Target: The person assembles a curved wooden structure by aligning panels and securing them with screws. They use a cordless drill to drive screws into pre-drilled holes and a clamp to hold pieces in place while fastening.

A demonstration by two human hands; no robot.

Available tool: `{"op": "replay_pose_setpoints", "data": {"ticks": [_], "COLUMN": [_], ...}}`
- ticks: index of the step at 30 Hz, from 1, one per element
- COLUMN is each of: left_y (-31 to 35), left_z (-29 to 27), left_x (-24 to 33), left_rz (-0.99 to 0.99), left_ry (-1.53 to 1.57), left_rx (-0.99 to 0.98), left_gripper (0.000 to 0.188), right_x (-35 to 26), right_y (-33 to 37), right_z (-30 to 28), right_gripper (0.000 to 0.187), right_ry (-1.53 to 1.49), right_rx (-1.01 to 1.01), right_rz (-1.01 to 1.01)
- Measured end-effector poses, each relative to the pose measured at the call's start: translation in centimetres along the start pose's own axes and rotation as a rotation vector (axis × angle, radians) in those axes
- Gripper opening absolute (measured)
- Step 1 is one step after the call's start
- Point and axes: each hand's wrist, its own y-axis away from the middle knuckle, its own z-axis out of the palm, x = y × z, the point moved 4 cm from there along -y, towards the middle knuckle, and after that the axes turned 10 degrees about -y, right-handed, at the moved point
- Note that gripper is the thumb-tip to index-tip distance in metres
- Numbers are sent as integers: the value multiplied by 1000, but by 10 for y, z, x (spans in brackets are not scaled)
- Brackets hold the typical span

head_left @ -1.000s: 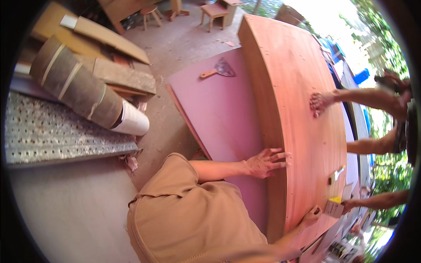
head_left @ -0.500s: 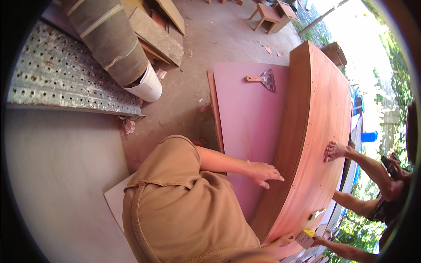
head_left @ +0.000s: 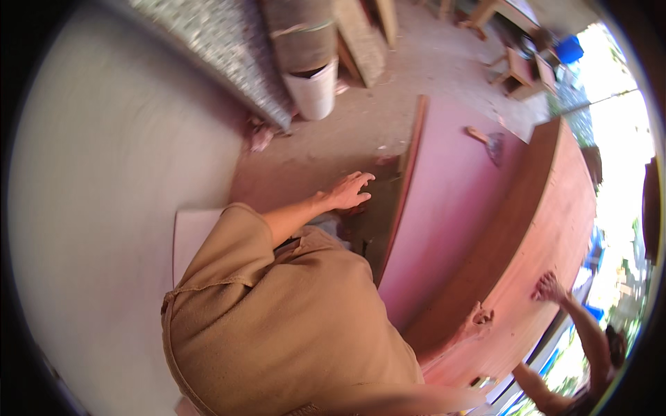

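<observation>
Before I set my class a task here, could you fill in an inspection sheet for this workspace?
Surface: flat pink board.
Job's things: long orange-brown wooden box, along the board's right side.
Clutter: wooden-handled scraper with wide metal blade, lying on the board; thick brown roll, left of the board.
Hands: left hand open, nothing seen in it, left of the board; right hand by the box, blurred, grip unclear.
Cables: nothing seen.
Surroundings: small wooden stool; another person's bare limb reaching onto the box.
</observation>
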Motion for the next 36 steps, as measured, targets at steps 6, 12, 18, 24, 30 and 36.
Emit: {"op": "replay_pose_setpoints", "data": {"ticks": [6,12,18,24,30,36], "left_y": [212,464,496,477,529,585], "left_z": [63,144,171,121,64,110], "left_x": [-185,-225,-261,-289,-349,-377], "left_rz": [-616,-1243,-1145,-892,-626,-545], "left_ry": [38,821,70,222,-64,-492], "left_rx": [140,1000,-25,186,551,-130], "left_gripper": [48,46,41,38,35,30], "right_x": [-101,-161,-176,-146,-84,-50], "right_y": [-115,-125,-79,14,149,252], "right_z": [79,87,44,-31,-100,-115], "right_gripper": [67,72,78,83,88,93], "right_ry": [-59,-1,45,116,172,170], "right_rx": [-99,-85,-65,-90,-201,-308], "right_rz": [-246,-351,-344,-277,-64,85]}}
